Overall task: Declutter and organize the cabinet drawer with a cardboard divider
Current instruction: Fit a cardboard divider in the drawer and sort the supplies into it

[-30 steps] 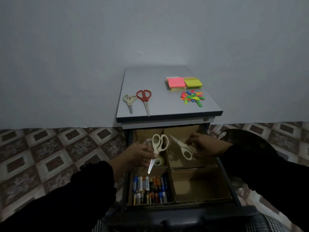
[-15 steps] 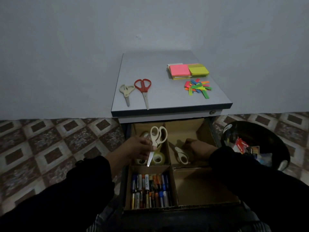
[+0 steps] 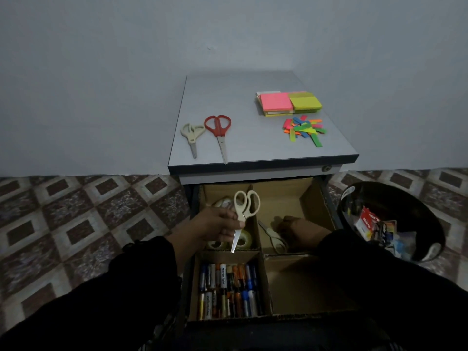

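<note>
While the drawer of the small grey cabinet stands pulled out, a brown cardboard divider cuts its inside into four compartments. The left hand hovers above the rear left compartment and pinches a pair of cream scissors near the pivot, handles up, blade tip pointing down toward the divider wall. Under this hand lie rolls of clear tape. The right hand is down in the rear right compartment, knuckles up, beside a second cream pair lying on the cardboard floor; I cannot tell if its fingers grip that pair. The front left compartment is packed with batteries in rows. The front right compartment shows bare cardboard. On top of the cabinet lie beige scissors, red scissors, a stack of sticky notes and coloured paper strips. To the right of the drawer, on the tiled floor, stands a black bin.
</note>
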`<state>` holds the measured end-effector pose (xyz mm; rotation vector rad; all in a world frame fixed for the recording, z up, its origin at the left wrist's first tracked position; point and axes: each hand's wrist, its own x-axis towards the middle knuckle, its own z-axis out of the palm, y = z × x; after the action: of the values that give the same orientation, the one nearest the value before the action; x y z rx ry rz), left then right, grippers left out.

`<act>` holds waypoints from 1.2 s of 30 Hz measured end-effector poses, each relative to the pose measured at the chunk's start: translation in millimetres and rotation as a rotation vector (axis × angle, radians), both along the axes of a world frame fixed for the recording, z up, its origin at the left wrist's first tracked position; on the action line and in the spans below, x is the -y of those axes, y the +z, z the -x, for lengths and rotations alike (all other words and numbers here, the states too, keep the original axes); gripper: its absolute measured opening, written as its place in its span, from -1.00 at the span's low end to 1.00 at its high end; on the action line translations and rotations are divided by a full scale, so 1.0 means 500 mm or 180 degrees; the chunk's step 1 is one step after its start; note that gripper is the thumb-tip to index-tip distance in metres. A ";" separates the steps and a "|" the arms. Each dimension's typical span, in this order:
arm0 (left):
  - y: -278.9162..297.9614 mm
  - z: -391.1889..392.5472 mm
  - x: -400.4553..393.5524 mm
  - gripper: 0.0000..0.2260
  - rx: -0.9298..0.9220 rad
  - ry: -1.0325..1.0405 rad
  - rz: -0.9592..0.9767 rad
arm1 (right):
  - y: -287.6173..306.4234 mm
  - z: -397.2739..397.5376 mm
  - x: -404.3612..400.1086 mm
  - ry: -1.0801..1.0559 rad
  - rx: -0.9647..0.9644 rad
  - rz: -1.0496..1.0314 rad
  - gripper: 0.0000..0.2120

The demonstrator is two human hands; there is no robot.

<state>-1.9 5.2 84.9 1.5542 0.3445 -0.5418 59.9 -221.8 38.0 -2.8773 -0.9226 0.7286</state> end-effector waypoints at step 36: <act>-0.084 0.036 0.030 -0.51 0.2892 -0.1327 -0.3369 | 0.057 0.026 0.026 -0.1804 -0.0036 -0.1475 -0.93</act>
<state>-20.2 -9.8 42.7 2.7247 -0.5022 0.1510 47.0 -234.5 66.6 -2.5092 -0.1965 0.4055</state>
